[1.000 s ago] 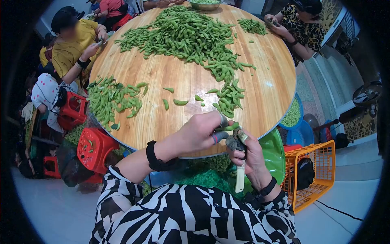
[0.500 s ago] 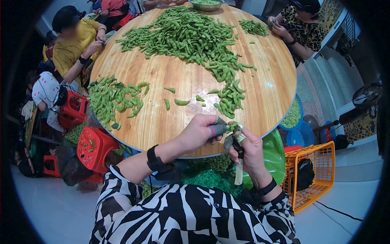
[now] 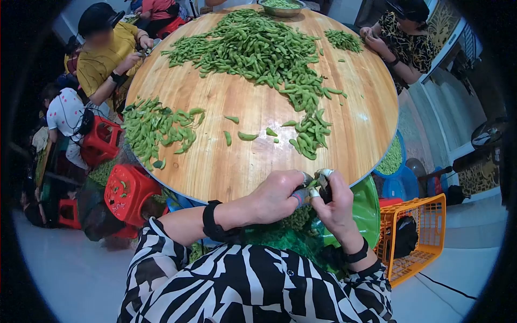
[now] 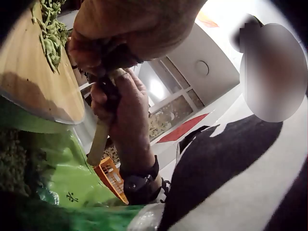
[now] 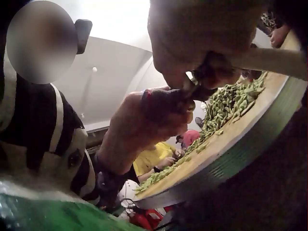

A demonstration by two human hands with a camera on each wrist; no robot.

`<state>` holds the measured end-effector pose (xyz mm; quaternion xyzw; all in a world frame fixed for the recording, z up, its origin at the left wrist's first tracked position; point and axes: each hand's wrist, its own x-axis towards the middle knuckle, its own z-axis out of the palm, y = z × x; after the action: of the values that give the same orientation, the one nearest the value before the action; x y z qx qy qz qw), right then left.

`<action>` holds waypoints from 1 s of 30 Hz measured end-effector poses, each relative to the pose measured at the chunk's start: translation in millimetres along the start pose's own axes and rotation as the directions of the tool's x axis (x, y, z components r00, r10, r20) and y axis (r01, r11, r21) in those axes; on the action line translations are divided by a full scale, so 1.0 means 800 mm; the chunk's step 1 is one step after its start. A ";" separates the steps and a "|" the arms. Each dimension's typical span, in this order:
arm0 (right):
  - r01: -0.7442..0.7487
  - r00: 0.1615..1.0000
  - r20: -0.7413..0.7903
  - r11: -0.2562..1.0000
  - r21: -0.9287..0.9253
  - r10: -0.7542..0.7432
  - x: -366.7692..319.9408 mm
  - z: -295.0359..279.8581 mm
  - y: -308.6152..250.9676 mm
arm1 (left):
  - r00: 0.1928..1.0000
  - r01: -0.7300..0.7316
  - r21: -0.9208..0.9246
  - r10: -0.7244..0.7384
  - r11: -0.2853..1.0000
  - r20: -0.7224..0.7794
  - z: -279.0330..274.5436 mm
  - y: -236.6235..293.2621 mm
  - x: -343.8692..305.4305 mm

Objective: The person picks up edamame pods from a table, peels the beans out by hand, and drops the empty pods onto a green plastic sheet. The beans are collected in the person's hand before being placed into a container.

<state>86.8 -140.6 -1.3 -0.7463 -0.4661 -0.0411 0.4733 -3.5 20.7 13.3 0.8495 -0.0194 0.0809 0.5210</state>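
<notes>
Both hands meet over the table's near edge, fingertips close together. My left hand (image 3: 277,196), dark wraps on some fingers, pinches a green soybean pod (image 3: 312,184), mostly hidden between the hands. My right hand (image 3: 337,204) grips a tool with a long pale handle (image 4: 98,142), which sticks out below the fist in the left wrist view. The tool's working end is hidden by the fingers. Pale wraps cover the right thumb and index fingertips. Beyond the hands, a small cluster of pods (image 3: 312,134) lies on the round wooden table (image 3: 242,167).
A large heap of pods (image 3: 253,51) covers the table's far side, with another pile (image 3: 156,129) at left. An orange crate (image 3: 412,237), a green basin (image 3: 366,210) and a red stool (image 3: 129,194) stand around. People sit across the table.
Both hands have drawn slightly nearer the body and closer together. The right fist has turned, hiding the pale handle in the head view. The pod now shows less between the fingers.
</notes>
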 end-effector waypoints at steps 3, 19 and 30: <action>-0.045 0.998 0.046 0.999 -0.007 0.045 -0.004 -0.002 0.000 | 1.000 0.003 0.075 -0.004 0.997 0.012 0.003 0.003 -0.002; -0.090 0.981 0.172 0.996 0.005 0.088 -0.028 -0.020 0.007 | 0.996 -0.078 0.182 0.069 0.980 0.060 -0.010 0.007 -0.019; -0.297 0.869 0.454 0.940 0.167 0.194 -0.031 -0.031 0.004 | 0.984 -0.148 0.583 0.177 0.799 0.008 -0.088 -0.100 0.048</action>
<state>84.7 -175.7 -2.8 -0.7300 -0.4612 0.2405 0.4433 35.5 121.8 -20.2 0.9608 -0.0544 0.1473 0.2283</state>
